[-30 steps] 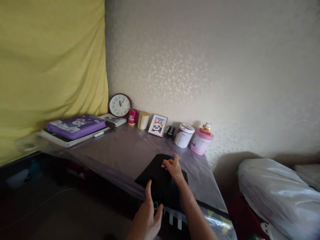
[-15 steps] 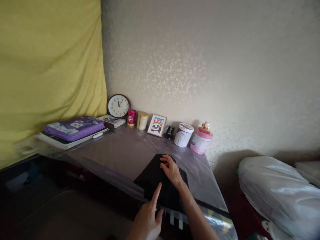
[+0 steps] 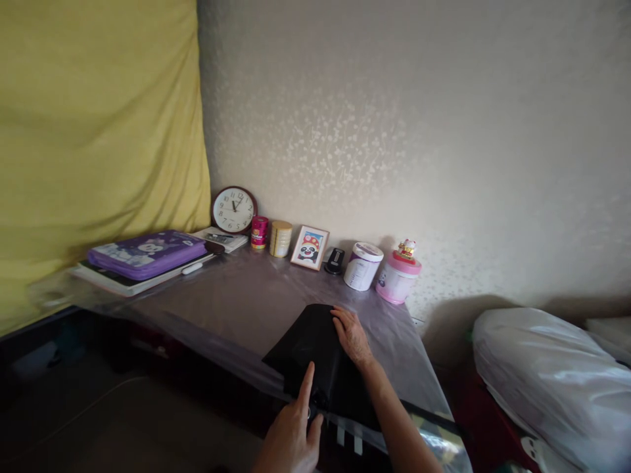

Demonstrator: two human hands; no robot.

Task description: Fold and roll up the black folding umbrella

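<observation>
A black umbrella (image 3: 308, 332) lies on the table with its fabric loose and folded. One panel spreads to a corner on the left, and dark folds reach the table's front edge. My right hand (image 3: 352, 335) lies palm down on the right side of the fabric, its fingers stretched out. At the near end is my left hand (image 3: 293, 420), its index finger pointing forward along the fabric and its thumb apart. Its other fingers curl round the near end, mostly out of sight. A small shiny ring shape shows beside this hand.
Along the wall stand a clock (image 3: 234, 210), a pink can (image 3: 259, 232), a yellow tin (image 3: 280, 238), a framed panda picture (image 3: 309, 247), a white canister (image 3: 363, 266) and a pink tub (image 3: 397, 279). A purple case (image 3: 148, 255) lies left. A white plastic-covered bundle (image 3: 552, 381) is right.
My right hand has shifted right across the umbrella and flattened. The fabric on the right has moved with it or folded down. My left hand is nearly still.
</observation>
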